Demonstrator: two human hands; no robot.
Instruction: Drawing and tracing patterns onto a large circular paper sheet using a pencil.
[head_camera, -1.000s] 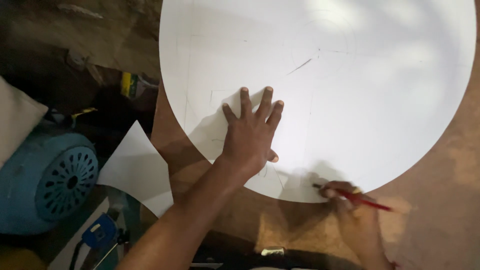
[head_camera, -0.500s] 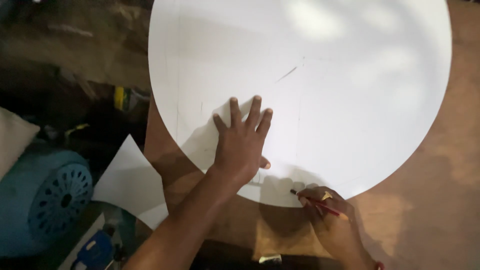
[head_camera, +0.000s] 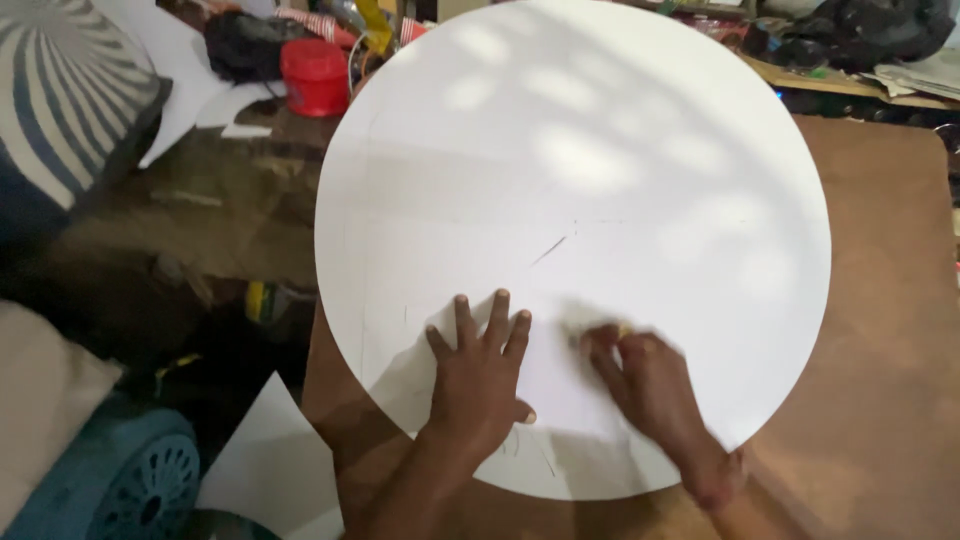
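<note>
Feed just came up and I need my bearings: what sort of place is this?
Probably a cluttered home workshop or craft space. A large white round board lies on a brown wooden table with both hands on it; a red tub sits among clutter behind, and a blue fan sits low at left.

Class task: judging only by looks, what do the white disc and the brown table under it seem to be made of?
Disc: probably painted or laminated board, perhaps foam or plastic sheet. It is smooth, matte white, thin at the edge, and takes faint pencil lines.
Table: likely hardboard or plywood, going by its flat, even brown face, dull sheen and rounded corner.
Left hand lies flat on the disc; right hand is blurred.
</note>
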